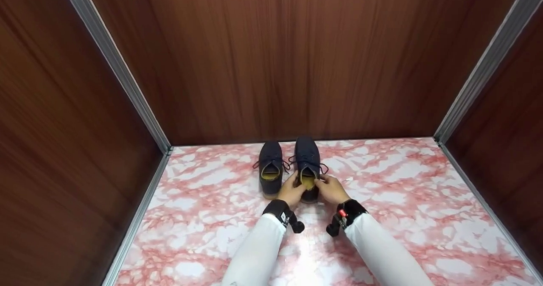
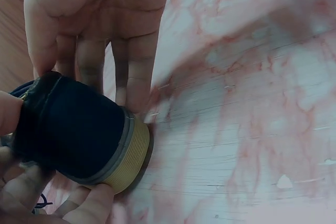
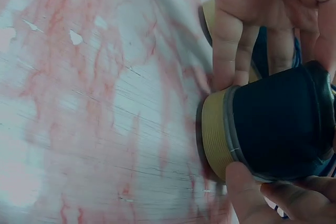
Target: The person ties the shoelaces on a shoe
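Note:
Two dark navy lace-up shoes stand side by side, toes toward the back panel. My left hand [image 1: 291, 191] grips the left side of the right-hand shoe [image 1: 307, 150], its thumb at the collar. On the opposite side, my right hand [image 1: 332, 190] holds the same shoe, thumb over the opening's edge. A yellow insole [image 1: 308, 180] shows inside. Both wrist views show the navy heel [image 2: 79, 129] over a ribbed tan sole [image 3: 216, 135], with fingers along each side. The left-hand shoe [image 1: 270, 152] stands just beside my left hand, its laces tied.
A brown wood-grain panel [image 1: 271, 65] rises directly behind the toes. Similar side panels [image 1: 63, 150] flank the red-and-white marbled floor [image 1: 203, 235], with grey metal strips [image 1: 123, 69] at the corners. Black camera mounts [image 1: 282, 211] sit on both wrists, over white sleeves [image 1: 256, 248].

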The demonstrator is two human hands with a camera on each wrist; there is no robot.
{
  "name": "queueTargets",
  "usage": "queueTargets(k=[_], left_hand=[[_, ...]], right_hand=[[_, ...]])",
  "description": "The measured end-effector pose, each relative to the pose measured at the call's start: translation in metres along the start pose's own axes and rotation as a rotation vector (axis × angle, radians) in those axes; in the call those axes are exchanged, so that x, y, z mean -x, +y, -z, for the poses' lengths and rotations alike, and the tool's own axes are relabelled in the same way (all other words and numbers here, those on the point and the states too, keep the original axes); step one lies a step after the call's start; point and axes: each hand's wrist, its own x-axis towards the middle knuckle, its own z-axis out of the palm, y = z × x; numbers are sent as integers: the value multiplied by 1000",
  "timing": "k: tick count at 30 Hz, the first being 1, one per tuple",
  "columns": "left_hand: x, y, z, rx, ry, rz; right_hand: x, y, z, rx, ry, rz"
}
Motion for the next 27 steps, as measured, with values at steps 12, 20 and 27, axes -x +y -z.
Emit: queueTargets(k=[12,20,27], left_hand=[[-7,-5,-2,-15,14,29],[-9,-8,-1,-74,24,41],[-10,-9,-1,-67,32,34]], right_hand=[[-8,2,-3,22,34,-14],[-14,4,-7,69,41,-22],[-17,4,-10,109,47,-23]])
